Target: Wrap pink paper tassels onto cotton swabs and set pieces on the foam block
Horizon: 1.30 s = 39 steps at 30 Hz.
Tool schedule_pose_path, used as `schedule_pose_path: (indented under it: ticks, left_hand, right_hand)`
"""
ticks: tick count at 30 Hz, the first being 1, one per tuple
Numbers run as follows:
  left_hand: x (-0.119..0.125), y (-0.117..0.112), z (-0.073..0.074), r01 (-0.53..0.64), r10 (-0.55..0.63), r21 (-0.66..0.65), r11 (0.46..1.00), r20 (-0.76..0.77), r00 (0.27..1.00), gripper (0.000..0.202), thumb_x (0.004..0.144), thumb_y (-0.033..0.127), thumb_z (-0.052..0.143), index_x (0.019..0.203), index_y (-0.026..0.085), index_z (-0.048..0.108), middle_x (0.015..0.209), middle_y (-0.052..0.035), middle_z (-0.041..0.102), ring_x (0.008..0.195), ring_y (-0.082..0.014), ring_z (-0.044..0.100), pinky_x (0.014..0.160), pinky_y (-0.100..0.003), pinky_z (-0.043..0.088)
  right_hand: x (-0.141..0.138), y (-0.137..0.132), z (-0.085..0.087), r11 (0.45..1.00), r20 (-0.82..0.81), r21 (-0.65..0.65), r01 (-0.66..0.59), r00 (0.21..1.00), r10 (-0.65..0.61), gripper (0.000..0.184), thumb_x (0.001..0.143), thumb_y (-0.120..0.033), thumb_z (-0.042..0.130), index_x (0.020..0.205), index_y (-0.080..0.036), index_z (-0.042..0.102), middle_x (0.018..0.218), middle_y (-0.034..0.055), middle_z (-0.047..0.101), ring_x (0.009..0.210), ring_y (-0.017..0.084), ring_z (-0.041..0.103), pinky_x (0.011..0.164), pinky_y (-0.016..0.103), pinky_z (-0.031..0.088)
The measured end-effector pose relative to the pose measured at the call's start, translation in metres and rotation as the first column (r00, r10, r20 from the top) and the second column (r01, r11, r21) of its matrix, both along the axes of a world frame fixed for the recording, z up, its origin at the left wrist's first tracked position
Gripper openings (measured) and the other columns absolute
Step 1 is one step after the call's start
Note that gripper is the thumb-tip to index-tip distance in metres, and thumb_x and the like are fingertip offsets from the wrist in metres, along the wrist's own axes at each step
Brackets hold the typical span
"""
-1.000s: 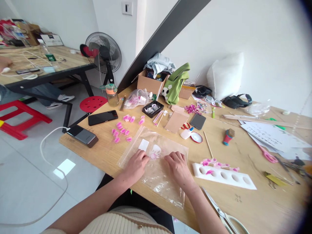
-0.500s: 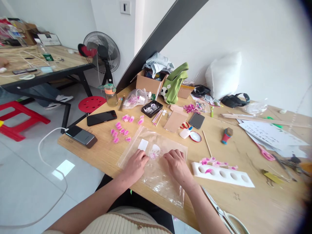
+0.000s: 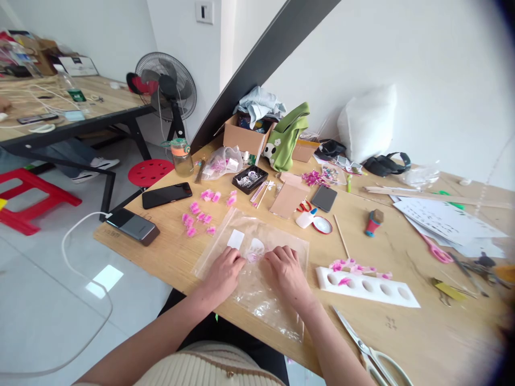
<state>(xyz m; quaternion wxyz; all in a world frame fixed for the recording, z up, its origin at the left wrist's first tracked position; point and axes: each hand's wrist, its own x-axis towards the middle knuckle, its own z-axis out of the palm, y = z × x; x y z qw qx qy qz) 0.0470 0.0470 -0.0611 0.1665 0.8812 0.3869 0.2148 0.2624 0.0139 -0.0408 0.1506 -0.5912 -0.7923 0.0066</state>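
A clear plastic zip bag (image 3: 277, 316) lies flat at the table's front edge, under both of my hands. On it are a small white-and-pink petal-like piece (image 3: 254, 254) and a white rectangular card (image 3: 235, 239). My left hand (image 3: 226, 269) rests on the bag with its fingers curled together, the tips at the left of the piece. From the other side, my right hand (image 3: 285, 271) has its fingers bent and close together, thumb and forefinger at the piece's right edge. Whatever lies between the fingertips of either hand is too small to make out.
Pink fluffy pieces (image 3: 195, 207) lie left of the bag, near a black phone (image 3: 167, 195). To the right are a white foam strip (image 3: 374, 289) with pink petals along it, and large scissors (image 3: 364, 348). A green bag (image 3: 287, 142) stands behind.
My right hand has shifted slightly left, closer to the petal-like piece. My left hand stays almost where it was.
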Motion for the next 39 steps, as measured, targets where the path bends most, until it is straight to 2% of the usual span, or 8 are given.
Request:
schedule_pose_path:
  ticks: [3, 7, 13, 17, 23, 29, 36, 39]
  left_hand:
    - [0.0, 0.0, -0.001, -0.002, 0.002, 0.007, 1.0, 0.0, 1.0, 0.035, 0.08, -0.009, 0.042, 0.091, 0.018, 0.063, 0.091, -0.0046, 0.054, 0.092, -0.0199, 0.051, 0.082, -0.034, 0.05]
    - [0.0, 0.0, -0.002, 0.002, -0.002, 0.011, 1.0, 0.004, 1.0, 0.035, 0.08, -0.009, 0.043, 0.093, 0.018, 0.063, 0.091, -0.0047, 0.054, 0.092, -0.0201, 0.051, 0.082, -0.034, 0.05]
    - [-0.001, -0.001, 0.0, 0.004, -0.004, -0.008, 1.0, -0.001, 1.0, 0.037, 0.079, -0.009, 0.044, 0.095, 0.018, 0.063, 0.093, -0.0049, 0.055, 0.094, -0.0201, 0.051, 0.084, -0.034, 0.05]
    - [-0.001, 0.0, 0.001, 0.007, -0.007, -0.01, 1.0, 0.003, 1.0, 0.036, 0.081, -0.008, 0.043, 0.095, 0.018, 0.063, 0.093, -0.0049, 0.054, 0.095, -0.0201, 0.051, 0.085, -0.035, 0.05]
    - [-0.001, 0.0, -0.001, 0.002, -0.002, -0.008, 1.0, 0.01, 1.0, 0.036, 0.079, -0.009, 0.043, 0.093, 0.019, 0.063, 0.092, -0.0046, 0.054, 0.093, -0.02, 0.051, 0.083, -0.035, 0.05]
    - [0.0, 0.0, -0.001, 0.0, 0.0, 0.002, 1.0, 0.013, 1.0, 0.038, 0.078, -0.01, 0.042, 0.093, 0.019, 0.063, 0.091, -0.0043, 0.054, 0.092, -0.0198, 0.051, 0.082, -0.034, 0.05]
    - [0.0, 0.0, 0.001, -0.001, 0.001, -0.003, 1.0, 0.009, 1.0, 0.036, 0.08, -0.008, 0.044, 0.093, 0.019, 0.063, 0.092, -0.0044, 0.054, 0.093, -0.02, 0.052, 0.083, -0.035, 0.051]
    - [0.0, 0.0, 0.0, -0.002, 0.002, -0.006, 1.0, 0.012, 1.0, 0.036, 0.08, -0.009, 0.044, 0.094, 0.018, 0.063, 0.093, -0.0047, 0.055, 0.094, -0.0201, 0.052, 0.085, -0.035, 0.051]
  right_hand:
    - [0.0, 0.0, 0.0, 1.0, 0.016, -0.02, -0.003, 1.0, 0.003, 0.018, 0.093, -0.008, 0.049, 0.097, -0.018, 0.064, 0.091, 0.0065, 0.058, 0.088, 0.022, 0.046, 0.084, 0.034, 0.032]
    - [0.001, 0.001, -0.001, 1.0, 0.017, 0.02, 0.022, 1.0, -0.023, 0.017, 0.095, -0.011, 0.048, 0.097, -0.019, 0.064, 0.089, 0.0058, 0.058, 0.088, 0.022, 0.046, 0.083, 0.034, 0.032]
    - [-0.004, 0.004, 0.0, 1.0, 0.022, -0.014, -0.018, 1.0, 0.018, 0.017, 0.093, -0.009, 0.05, 0.096, -0.017, 0.064, 0.09, 0.0059, 0.058, 0.088, 0.021, 0.047, 0.084, 0.034, 0.033]
    - [0.001, 0.002, -0.001, 1.0, 0.006, 0.027, 0.003, 1.0, -0.003, 0.018, 0.095, -0.01, 0.047, 0.096, -0.018, 0.064, 0.09, 0.0057, 0.058, 0.087, 0.021, 0.046, 0.083, 0.034, 0.033]
    - [0.001, 0.0, 0.002, 0.997, -0.014, -0.027, -0.078, 0.997, 0.078, 0.021, 0.093, -0.008, 0.048, 0.099, -0.02, 0.065, 0.09, 0.0049, 0.058, 0.089, 0.02, 0.047, 0.086, 0.034, 0.034]
    - [0.011, -0.002, 0.001, 0.997, -0.034, -0.021, -0.08, 0.996, 0.08, 0.021, 0.095, -0.01, 0.047, 0.095, -0.02, 0.065, 0.088, 0.0042, 0.058, 0.088, 0.02, 0.047, 0.088, 0.034, 0.034]
    - [-0.001, 0.003, 0.005, 0.99, -0.024, -0.065, -0.123, 0.992, 0.121, 0.018, 0.095, -0.012, 0.047, 0.098, -0.019, 0.064, 0.092, 0.0055, 0.058, 0.091, 0.021, 0.046, 0.087, 0.035, 0.033]
    - [0.003, 0.003, 0.003, 0.99, -0.012, -0.057, -0.128, 0.992, 0.127, 0.019, 0.095, -0.011, 0.047, 0.094, -0.018, 0.064, 0.089, 0.0053, 0.057, 0.089, 0.02, 0.045, 0.086, 0.035, 0.033]
